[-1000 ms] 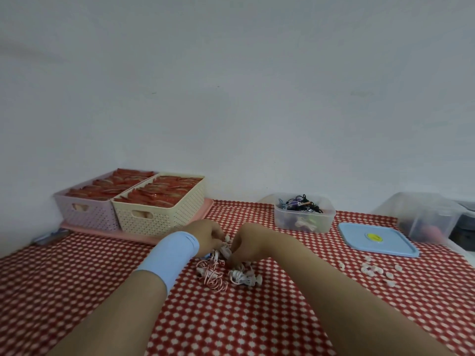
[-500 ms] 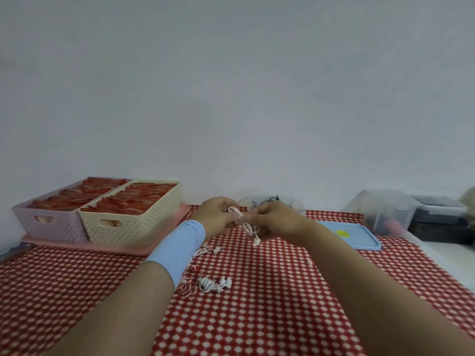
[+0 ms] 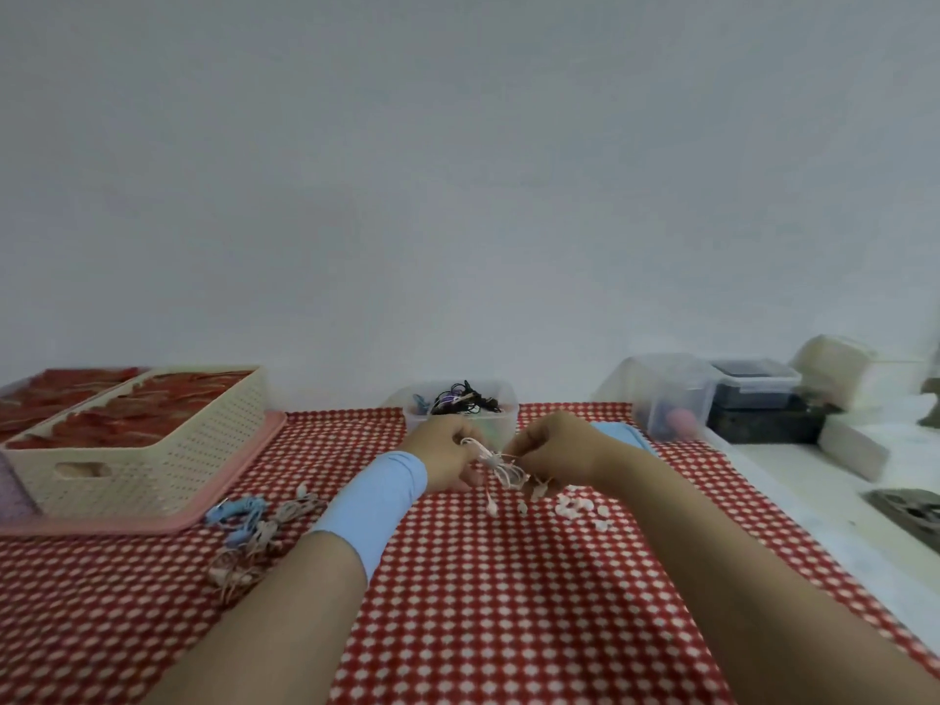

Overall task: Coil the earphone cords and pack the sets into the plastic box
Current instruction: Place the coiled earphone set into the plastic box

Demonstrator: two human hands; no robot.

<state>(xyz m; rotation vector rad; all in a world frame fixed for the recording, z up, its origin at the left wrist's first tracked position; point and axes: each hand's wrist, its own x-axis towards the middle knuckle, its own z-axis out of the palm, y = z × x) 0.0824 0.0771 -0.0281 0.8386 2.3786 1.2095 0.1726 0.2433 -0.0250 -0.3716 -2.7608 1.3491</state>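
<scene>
Hands first: the left hand [image 3: 447,457] and the right hand [image 3: 554,452] each pinch a white earphone set [image 3: 501,468], held between them just above the bench [image 3: 483,602]. Its cord is bunched in loose loops and the buds dangle, so I judge this coil unfinished. Just behind the hands, the plastic box [image 3: 460,409] already holds several dark and coloured sets, so some packing is done. A loose heap of earphones [image 3: 259,531] lies to the left, apparently uncoiled and waiting.
</scene>
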